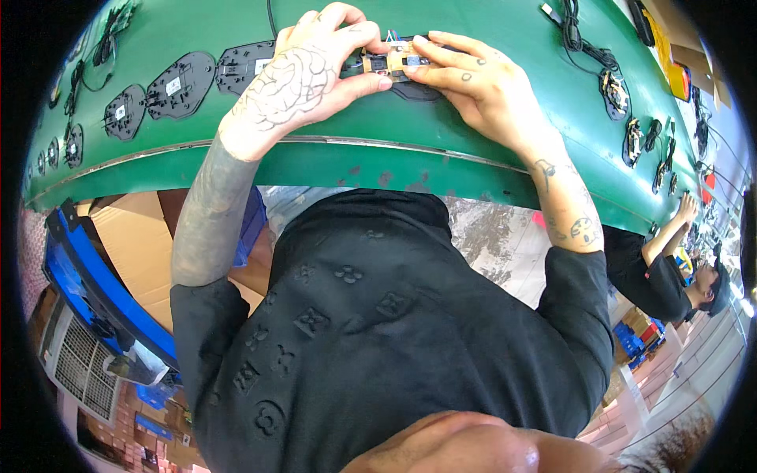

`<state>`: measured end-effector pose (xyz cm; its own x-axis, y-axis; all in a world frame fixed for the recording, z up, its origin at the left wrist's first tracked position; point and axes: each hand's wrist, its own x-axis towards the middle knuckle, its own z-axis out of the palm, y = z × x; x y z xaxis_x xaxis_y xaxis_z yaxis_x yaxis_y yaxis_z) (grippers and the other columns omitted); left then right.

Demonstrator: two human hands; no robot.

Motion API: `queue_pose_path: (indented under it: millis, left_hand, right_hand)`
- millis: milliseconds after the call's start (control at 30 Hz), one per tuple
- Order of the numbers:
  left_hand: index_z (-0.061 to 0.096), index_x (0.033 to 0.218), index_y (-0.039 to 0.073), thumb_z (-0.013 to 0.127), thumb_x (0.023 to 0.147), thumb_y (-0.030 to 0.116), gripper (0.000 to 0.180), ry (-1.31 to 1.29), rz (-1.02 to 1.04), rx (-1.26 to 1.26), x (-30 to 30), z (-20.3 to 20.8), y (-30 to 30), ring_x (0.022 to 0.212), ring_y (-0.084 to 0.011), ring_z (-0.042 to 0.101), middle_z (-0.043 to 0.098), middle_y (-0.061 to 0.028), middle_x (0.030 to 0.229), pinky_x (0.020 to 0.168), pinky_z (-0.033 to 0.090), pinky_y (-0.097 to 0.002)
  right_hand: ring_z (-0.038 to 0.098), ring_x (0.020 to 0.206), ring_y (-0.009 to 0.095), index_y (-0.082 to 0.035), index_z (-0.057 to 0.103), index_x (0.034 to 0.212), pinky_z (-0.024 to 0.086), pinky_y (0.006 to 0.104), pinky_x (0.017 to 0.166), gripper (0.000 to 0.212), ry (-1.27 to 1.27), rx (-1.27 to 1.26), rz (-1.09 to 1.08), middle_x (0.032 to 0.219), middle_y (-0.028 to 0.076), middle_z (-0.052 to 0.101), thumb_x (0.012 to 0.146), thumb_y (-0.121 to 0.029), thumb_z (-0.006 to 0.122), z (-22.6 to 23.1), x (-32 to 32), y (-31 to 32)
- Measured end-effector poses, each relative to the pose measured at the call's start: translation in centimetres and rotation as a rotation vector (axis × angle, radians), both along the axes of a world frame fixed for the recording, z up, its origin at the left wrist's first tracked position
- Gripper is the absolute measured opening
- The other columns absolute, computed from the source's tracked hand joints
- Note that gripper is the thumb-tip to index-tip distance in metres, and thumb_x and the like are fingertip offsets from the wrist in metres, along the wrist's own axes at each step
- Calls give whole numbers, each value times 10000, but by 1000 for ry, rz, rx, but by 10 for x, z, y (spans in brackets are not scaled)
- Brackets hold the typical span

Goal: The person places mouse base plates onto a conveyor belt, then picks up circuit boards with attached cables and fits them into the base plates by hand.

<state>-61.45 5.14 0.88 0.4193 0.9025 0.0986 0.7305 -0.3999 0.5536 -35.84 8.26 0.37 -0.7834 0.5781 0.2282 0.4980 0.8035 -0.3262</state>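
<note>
Both hands meet at the far middle of the green work surface, over a small tan circuit board (397, 59) with dark and blue parts on it. Under the board lies a black plastic base (415, 92), mostly covered by the fingers. My left hand (303, 79) pinches the board's left end between thumb and fingers. At its right end, my right hand (485, 85) grips with thumb and fingertips pressed close. Thin coloured wires (392, 35) rise behind the board. Whether the board is fully seated in the base, I cannot tell.
Black plastic bases (180, 85) stand in a row along the green belt (315, 169) to the left. Coiled cables with boards (613, 87) lie at the right. A co-worker (662, 272) works farther right. A blue crate (110, 288) and cardboard (130, 244) sit below left.
</note>
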Motion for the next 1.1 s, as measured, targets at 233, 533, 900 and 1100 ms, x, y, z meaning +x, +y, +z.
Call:
queue_pose_path:
  millis: [233, 533, 900, 1100]
  left_hand:
    - [705, 1083, 170, 775, 801, 357, 345, 26, -20, 166, 2, -11, 6, 1033, -271, 581, 581, -51, 1085, 910, 456, -411]
    - [699, 1068, 171, 769, 806, 368, 335, 59, -11, 110, 6, -5, 8, 1066, -254, 576, 588, -38, 1097, 956, 424, -414]
    - [684, 1030, 126, 809, 762, 265, 326, -21, -13, -4, 17, 21, 5, 998, -283, 527, 528, -92, 1037, 913, 404, -410]
    - [675, 1049, 132, 800, 761, 255, 337, 21, -7, 20, 17, 21, 6, 1003, -290, 530, 524, -99, 1058, 913, 404, -413]
  right_hand:
    - [626, 1146, 300, -136, 696, 1139, 503, 391, 979, 379, 278, -362, -178, 1267, 108, 649, 781, -213, 791, 7, 6, 8]
    - [658, 1086, 257, -104, 739, 946, 509, 345, 947, 172, 22, -288, -359, 1220, 51, 670, 799, -193, 755, 10, -2, 7]
    - [659, 1063, 238, -115, 752, 1010, 508, 342, 947, 212, 123, -390, -371, 1209, 44, 673, 810, -185, 759, 2, 2, 6]
    - [686, 838, 211, -1, 692, 1087, 545, 323, 780, 355, 164, -84, -156, 994, 147, 716, 792, -172, 789, 15, -4, 8]
